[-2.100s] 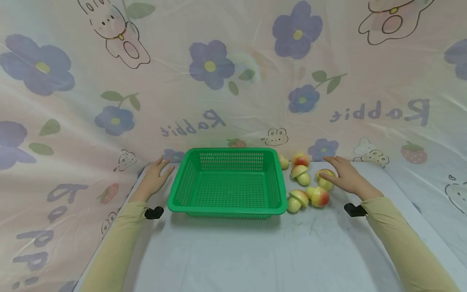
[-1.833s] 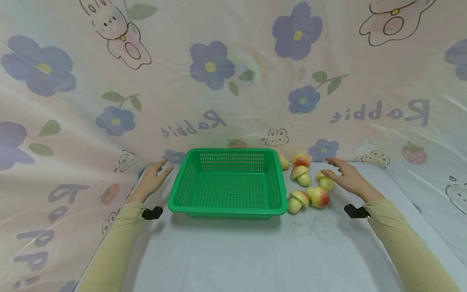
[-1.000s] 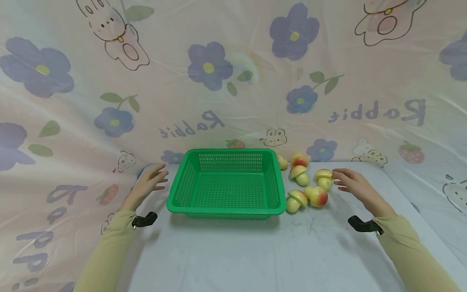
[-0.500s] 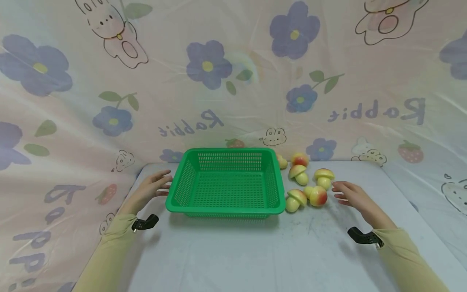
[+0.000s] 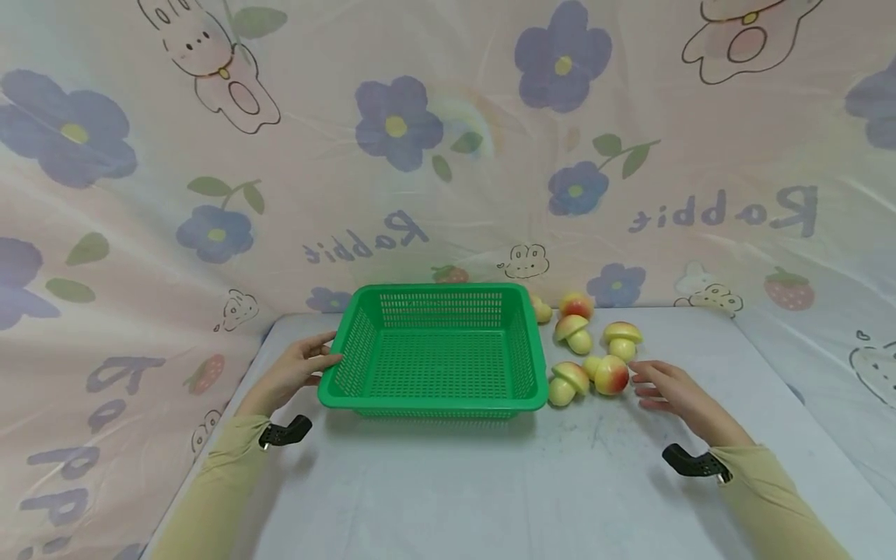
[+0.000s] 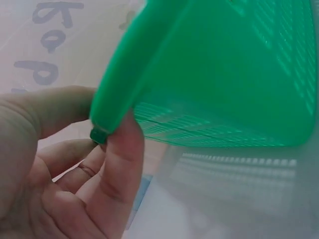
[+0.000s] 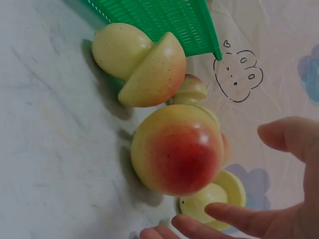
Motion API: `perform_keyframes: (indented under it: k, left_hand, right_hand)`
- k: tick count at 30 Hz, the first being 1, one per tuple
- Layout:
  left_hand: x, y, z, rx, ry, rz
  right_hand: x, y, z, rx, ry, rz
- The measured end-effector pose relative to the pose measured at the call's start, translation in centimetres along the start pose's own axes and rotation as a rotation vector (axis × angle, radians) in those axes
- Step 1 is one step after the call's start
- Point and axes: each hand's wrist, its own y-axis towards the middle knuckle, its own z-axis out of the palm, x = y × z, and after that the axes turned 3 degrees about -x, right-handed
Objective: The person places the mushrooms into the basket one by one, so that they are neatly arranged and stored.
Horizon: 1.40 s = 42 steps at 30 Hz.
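A green plastic basket (image 5: 434, 404) with perforated walls stands on the table. At its left rim, my left hand (image 5: 285, 376) pinches the edge; in the left wrist view the thumb is on one side of the rim (image 6: 124, 74) and fingers on the other. My right hand (image 5: 682, 398) hovers with extended, slightly bent fingers beside a toy mushroom (image 5: 612, 376) with a red and yellow cap, holding nothing. In the right wrist view that red-capped mushroom (image 7: 177, 152) lies just off the fingertips, thumb spread apart.
More toy mushrooms lie right of the basket: one in front (image 5: 568, 384), one at the right (image 5: 622, 340), one in the middle (image 5: 574, 334), and others behind, partly hidden. A patterned cloth (image 5: 483, 179) hangs at the table's back edge.
My left hand has moved from beside the basket onto its left rim and taken hold. My right hand has come down and nearer, to beside the red-capped mushroom. Basket and mushrooms stay in place.
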Motion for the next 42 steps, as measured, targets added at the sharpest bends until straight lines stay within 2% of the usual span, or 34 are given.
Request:
perform_keyframes:
  k: [9,16,21,30,37,42]
  left_hand:
    - [0.3,0.1,-0.1,0.025,-0.004,0.001]
    - [0.6,-0.2,-0.3,0.029,0.001,0.016]
    - [0.9,-0.5,-0.1,0.031,-0.019,0.02]
    - [1.4,-0.9,0.1,0.002,-0.034,0.011]
    - [1.3,-1.1,0.2,-0.016,-0.018,0.001]
    - [1.0,-1.1,0.3,-0.012,-0.028,0.005]
  right_hand:
    - [-0.4,0.5,0.8,-0.011,0.02,-0.029]
    - [-0.7,1.5,1.4,-0.036,0.089,-0.043]
    - [-0.5,2.0,1.8,-0.069,0.12,-0.012]
    - [-0.8,2.2,2.6,-0.097,0.111,0.064]
    - [-0.8,2.5,3.0,-0.128,0.118,0.095]
    - [-0.5,2.7,2.9,-0.161,0.078,0.129]
